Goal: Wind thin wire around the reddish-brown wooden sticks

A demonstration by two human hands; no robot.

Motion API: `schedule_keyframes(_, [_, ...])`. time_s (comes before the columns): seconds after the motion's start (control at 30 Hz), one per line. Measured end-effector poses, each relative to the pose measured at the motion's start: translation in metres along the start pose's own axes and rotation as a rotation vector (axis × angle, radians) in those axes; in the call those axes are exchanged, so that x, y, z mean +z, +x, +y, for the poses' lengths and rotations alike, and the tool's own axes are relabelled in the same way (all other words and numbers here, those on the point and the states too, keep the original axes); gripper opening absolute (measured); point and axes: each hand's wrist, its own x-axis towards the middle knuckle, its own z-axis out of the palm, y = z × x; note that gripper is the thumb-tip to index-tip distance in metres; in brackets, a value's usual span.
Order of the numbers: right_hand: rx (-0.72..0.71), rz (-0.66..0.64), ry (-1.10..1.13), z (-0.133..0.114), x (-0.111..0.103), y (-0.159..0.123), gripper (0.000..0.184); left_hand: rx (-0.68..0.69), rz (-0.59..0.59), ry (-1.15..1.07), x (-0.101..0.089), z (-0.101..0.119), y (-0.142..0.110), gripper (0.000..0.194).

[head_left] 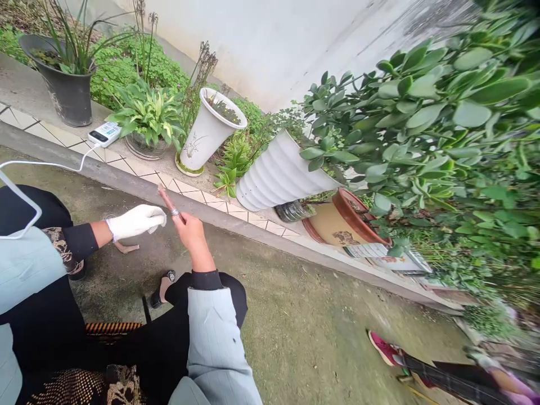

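My left hand [135, 221] wears a white glove; its fingers are pressed together and curl at the tips, right beside my right hand's fingers. What they hold, if anything, is hidden. My right hand [188, 230] is bare, with a ring [175, 212] on one finger. Its fingers stretch up and left and hold nothing. Both hands hover over the concrete ground [295, 315], above my knees, and my foot in a black sandal [162, 288] rests below them. A thin pinkish object [126, 246] lies under my left hand.
A tiled ledge [126, 166] carries a black pot [67, 84], a leafy potted plant [147, 121], a tall white pot [206, 132], a ribbed white pot [278, 174], a brown pot [337, 222] and a white device [104, 134] with a cable. Another person's pink shoe [383, 347] is at the lower right.
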Motion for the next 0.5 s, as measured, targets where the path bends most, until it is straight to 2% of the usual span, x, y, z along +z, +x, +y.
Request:
schedule_keyframes(0.1, [0.039,0.029,-0.39,-0.006,-0.004,-0.002,0.027,0.046,-0.072,0.32,-0.005,-0.004,0.001,0.032])
schedule_keyframes(0.17, [0.054,-0.098,-0.529,-0.009,-0.007,-0.003,0.027,0.143,-0.094,0.54,-0.007,-0.007,0.0,0.03])
schedule_keyframes(0.2, [0.039,-0.22,-0.56,-0.01,-0.008,-0.004,0.025,0.195,-0.095,0.617,-0.008,-0.008,-0.001,0.029])
schedule_keyframes(0.3, [-0.027,-0.667,-0.478,-0.013,-0.009,-0.009,0.02,0.293,-0.091,0.694,-0.008,-0.011,-0.002,0.029])
schedule_keyframes(0.37, [-0.069,-0.86,-0.341,-0.013,-0.01,-0.014,0.019,0.315,-0.097,0.658,-0.009,-0.011,-0.003,0.029])
schedule_keyframes(0.43, [-0.137,-0.927,-0.182,-0.011,-0.011,-0.021,0.02,0.308,-0.124,0.588,-0.01,-0.011,-0.004,0.026])
schedule_keyframes(0.5, [-0.201,-0.926,-0.009,-0.007,-0.013,-0.027,0.022,0.266,-0.157,0.477,-0.009,-0.013,-0.005,0.023])
